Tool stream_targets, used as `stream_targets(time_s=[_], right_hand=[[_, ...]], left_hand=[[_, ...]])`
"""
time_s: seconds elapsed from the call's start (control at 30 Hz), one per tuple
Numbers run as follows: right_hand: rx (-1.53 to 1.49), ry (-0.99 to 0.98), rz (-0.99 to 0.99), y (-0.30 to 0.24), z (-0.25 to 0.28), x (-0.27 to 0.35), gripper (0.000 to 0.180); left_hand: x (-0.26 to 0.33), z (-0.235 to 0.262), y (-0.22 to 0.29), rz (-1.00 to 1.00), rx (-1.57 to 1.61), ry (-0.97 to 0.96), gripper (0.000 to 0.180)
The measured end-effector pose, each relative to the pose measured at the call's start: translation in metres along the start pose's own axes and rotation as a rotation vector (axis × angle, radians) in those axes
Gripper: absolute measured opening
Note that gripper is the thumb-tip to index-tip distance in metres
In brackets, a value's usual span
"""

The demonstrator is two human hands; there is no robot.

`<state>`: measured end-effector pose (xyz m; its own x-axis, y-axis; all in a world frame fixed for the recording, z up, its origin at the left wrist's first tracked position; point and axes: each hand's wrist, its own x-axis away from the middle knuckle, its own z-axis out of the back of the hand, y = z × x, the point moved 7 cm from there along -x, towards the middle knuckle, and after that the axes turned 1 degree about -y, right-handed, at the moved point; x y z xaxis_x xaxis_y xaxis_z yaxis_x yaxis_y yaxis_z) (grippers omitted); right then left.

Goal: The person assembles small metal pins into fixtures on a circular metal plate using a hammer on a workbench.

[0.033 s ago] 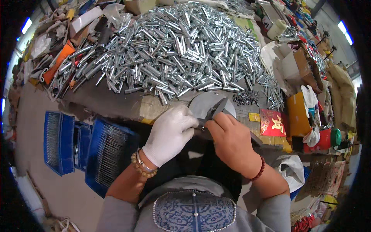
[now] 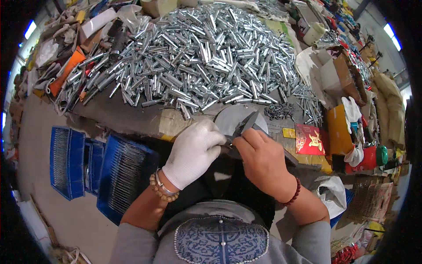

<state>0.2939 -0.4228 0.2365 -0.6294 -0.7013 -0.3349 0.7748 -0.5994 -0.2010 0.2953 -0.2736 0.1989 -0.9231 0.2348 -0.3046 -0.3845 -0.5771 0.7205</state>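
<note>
We grip a slim dark metal piece [image 2: 244,126] at the near edge of the workbench [image 2: 132,115], just in front of a round grey disc [image 2: 228,118] that lies flat on the bench top; our left hand [image 2: 193,152], in a white knitted glove, is closed around the piece's lower end, while our bare right hand [image 2: 263,159] pinches it from the other side, thumb and fingertips pressed to the metal, the two hands touching. Beyond the disc rises a broad heap of short, shiny silver metal tubes [image 2: 202,57], smooth and cylindrical, spilling almost to the bench edge and crowding the space behind our hands. A small cluster of dark pins [image 2: 279,111] lies just right of the disc, and a red printed packet [image 2: 309,139] sits flat beside our right hand, with an orange box [image 2: 339,128] standing farther right. A beaded bracelet [image 2: 161,190] circles our left wrist and a dark red bead band [image 2: 293,193] our right. Below the bench on the left, blue plastic crates [image 2: 105,172] with ribbed sides hold rows of thin metal rods. White cloth gloves [image 2: 351,110] and a red container with a green cap [image 2: 372,156] clutter the far right
</note>
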Motion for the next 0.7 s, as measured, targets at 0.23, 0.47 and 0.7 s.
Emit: stream_targets(time_s=[0.23, 0.47, 0.7], right_hand=[[0.009, 0.063, -0.004, 0.001, -0.004, 0.005, 0.014], [-0.023, 0.116, -0.060, 0.006, -0.006, 0.009, 0.017], [-0.152, 0.038, -0.125, 0.010, 0.001, 0.010, 0.038]], left_hand=[[0.001, -0.001, -0.001, -0.027, -0.032, 0.010, 0.014], [0.001, -0.001, -0.002, 0.025, -0.006, -0.016, 0.011], [-0.001, -0.002, 0.000, 0.040, 0.002, -0.027, 0.011]])
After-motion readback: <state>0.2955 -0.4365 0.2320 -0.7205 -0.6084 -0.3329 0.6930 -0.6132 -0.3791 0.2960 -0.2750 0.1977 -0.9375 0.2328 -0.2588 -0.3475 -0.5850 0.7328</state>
